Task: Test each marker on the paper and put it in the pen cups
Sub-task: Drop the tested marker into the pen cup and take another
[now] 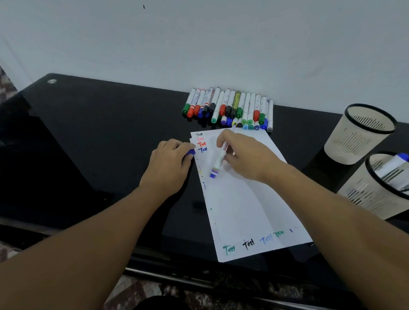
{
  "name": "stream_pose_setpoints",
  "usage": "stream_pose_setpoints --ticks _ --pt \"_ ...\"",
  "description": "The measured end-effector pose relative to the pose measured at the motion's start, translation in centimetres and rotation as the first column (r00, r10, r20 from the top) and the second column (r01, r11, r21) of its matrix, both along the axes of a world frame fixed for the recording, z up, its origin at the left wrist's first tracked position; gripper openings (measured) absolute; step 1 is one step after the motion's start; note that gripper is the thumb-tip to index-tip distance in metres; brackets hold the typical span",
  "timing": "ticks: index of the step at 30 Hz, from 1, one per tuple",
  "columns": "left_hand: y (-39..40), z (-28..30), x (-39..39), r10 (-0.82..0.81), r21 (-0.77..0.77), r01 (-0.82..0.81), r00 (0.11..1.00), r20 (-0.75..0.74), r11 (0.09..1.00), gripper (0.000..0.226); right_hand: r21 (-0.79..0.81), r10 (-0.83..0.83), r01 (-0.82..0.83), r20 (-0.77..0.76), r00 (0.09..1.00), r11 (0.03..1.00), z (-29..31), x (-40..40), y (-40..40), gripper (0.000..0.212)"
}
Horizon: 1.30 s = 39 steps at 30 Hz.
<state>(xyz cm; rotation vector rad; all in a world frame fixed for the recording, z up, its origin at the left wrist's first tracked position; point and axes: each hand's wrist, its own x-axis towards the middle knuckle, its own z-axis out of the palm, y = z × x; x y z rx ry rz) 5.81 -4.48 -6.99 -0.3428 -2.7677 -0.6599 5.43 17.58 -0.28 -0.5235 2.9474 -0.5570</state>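
A white paper sheet (243, 204) lies on the black table, with coloured "Test" marks at its top left corner and along its near edge. My right hand (246, 156) grips a white marker (219, 160) over the paper; its blue end points toward me. My left hand (169, 163) rests at the paper's left edge and pinches a blue cap (190, 152). A row of several capped markers (228, 109) lies against the wall behind the paper. Two beige pen cups stand at the right: the far cup (357, 135) looks empty, the near cup (384, 189) holds several markers.
The glossy black table (86, 142) runs to the left, with its front edge close to me. A pale wall rises right behind the markers. A patterned floor shows at the left and below the table.
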Motion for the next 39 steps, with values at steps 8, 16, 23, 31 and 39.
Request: stream_pose_setpoints --ticks 8,16,23,31,39 --pt "0.0 0.0 0.1 -0.012 -0.022 0.011 0.999 -0.036 1.000 0.035 -0.619 -0.306 0.293 0.088 0.948 0.729 -1.9 0.9 -2.4 0.045" --pt "-0.1 -0.3 -0.1 -0.013 0.035 0.014 1.000 -0.018 0.999 0.031 -0.748 -0.357 0.346 0.156 0.921 0.567 -4.2 1.4 -3.5 0.017" --pt "0.0 0.0 -0.1 -0.004 0.045 0.004 1.000 0.011 0.999 0.035 -0.685 -0.363 0.341 0.119 0.924 0.644 -3.4 0.9 -3.6 0.031" --pt "0.1 0.2 0.0 -0.001 0.067 -0.002 0.999 0.048 0.998 0.040 -0.726 -0.312 0.268 0.077 0.947 0.634 -4.6 1.8 -3.1 0.016" --pt "0.0 0.3 0.0 0.014 0.101 -0.022 0.997 0.079 0.995 0.041 -0.670 -0.380 0.395 0.179 0.908 0.628 -4.3 1.6 -3.8 0.033"
